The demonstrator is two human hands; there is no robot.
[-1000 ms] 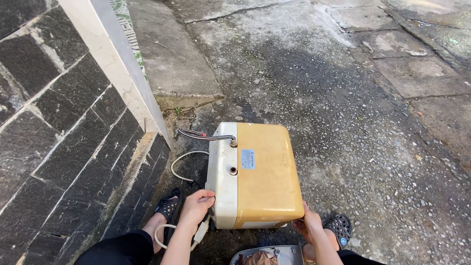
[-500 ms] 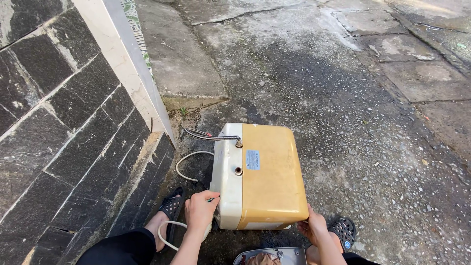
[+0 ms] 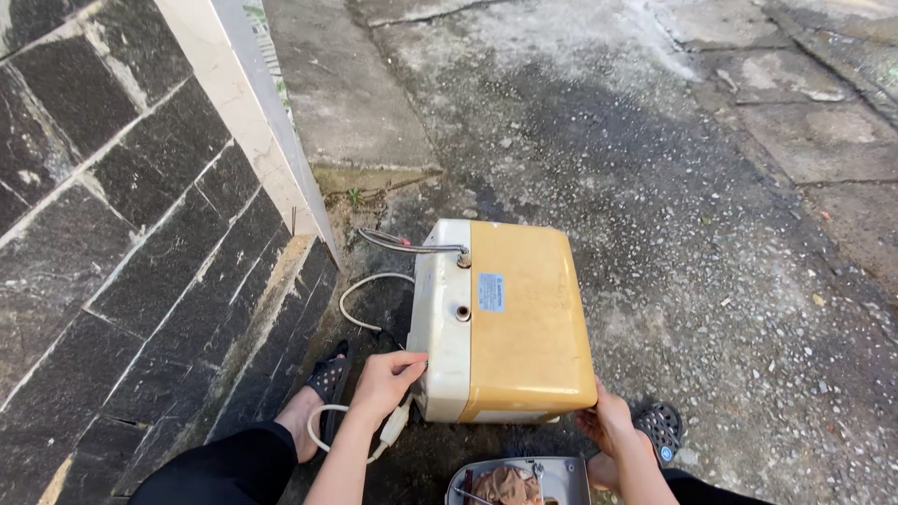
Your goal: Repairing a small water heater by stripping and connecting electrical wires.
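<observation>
I see the yellow and cream box-shaped heater point(image 3: 510, 323) lying on the concrete ground point(image 3: 655, 187) by the dark stone wall point(image 3: 112, 234). My left hand point(image 3: 385, 382) reaches in, fingers curled against its cream side near the white cord point(image 3: 360, 290). My right hand point(image 3: 606, 425) grips the near right corner, wrist bent low

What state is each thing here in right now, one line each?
Yellow and white box unit: lying flat on the concrete, yellow face up.
White cord: loose, looped on the ground.
Braided hose: attached at a fitting, bent.
Left hand: touching the unit's white side.
Right hand: gripping the near corner.
</observation>
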